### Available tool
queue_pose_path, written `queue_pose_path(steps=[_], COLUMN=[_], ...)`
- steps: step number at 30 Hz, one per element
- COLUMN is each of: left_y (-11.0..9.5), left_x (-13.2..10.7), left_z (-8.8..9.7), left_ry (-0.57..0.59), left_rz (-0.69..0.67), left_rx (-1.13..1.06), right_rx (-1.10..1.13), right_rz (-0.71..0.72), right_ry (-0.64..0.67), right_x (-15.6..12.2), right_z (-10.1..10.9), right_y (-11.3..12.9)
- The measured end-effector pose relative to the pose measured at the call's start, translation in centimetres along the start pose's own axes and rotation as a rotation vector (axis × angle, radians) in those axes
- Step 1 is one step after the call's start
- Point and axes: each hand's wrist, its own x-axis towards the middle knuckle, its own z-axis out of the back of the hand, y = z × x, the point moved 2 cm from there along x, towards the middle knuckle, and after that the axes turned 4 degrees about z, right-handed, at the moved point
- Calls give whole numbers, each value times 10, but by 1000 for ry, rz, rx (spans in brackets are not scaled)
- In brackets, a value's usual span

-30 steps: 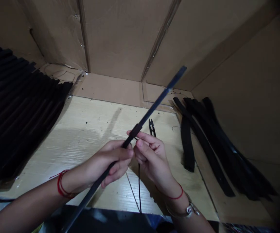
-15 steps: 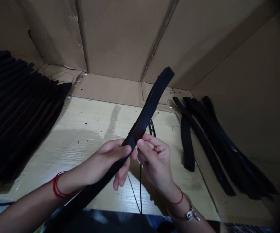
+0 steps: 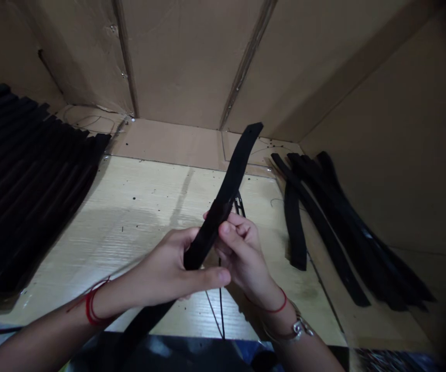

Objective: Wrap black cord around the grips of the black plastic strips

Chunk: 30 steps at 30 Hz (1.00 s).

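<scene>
Black strap (image 3: pixel 223 217) sits tilted across your hands, its upper end rising toward the cardboard wall (image 3: pixel 192 62) and its lower end dropping past the table edge. Your left hand (image 3: pixel 164 271) is closed around it, thumb lying across the front. Your right hand (image 3: pixel 242 253) is curled into a pinch at the strap's edge, though the strap blocks the view, so you can't tell exactly what those fingers hold. A thin black cord (image 3: pixel 220 305) hangs below that hand. Small black thread snips (image 3: pixel 240 204) lie just behind the strap on the pale wood-grain table (image 3: pixel 138 227). More black straps (image 3: pixel 339 232) lie to your right, and ribbed black foam (image 3: pixel 25 181) lies to your left.
</scene>
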Motion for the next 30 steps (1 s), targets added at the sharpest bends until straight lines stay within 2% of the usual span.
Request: queue_pose_path(steps=[2, 3, 10, 13, 16, 18, 21, 22, 23, 27, 30], left_y=[1, 2, 6, 9, 9, 8, 5, 5, 5, 9, 10], left_x=[0, 0, 0, 0, 2, 3, 5, 4, 4, 1, 0], left_z=[-1, -2, -5, -8, -9, -7, 1, 2, 3, -3, -7], left_ry=[-63, -51, 194, 292, 361, 286, -1, -53, -55, 197, 386], left_rz=[32, 32, -104, -86, -65, -63, -57, -66, -79, -77, -42], left_rx=[44, 4, -369, -464, -505, -456, -272, -246, -259, -554, -755], right_rx=[-11, -5, 87, 76, 36, -11, -55, -58, -58, -59, -73], right_rz=[-18, -27, -61, -71, -40, 15, 76, 77, 67, 30, 33], right_ry=[-18, -13, 11, 30, -22, -76, -114, -105, -84, 37, 55], right_x=[1, 1, -2, -4, -5, -5, -4, -3, -2, 1, 1], right_z=[-1, -2, -3, -5, -5, -3, 0, 1, 2, 2, 1], right_y=[-1, -1, -2, -2, -1, 1, 4, 4, 4, 1, 1])
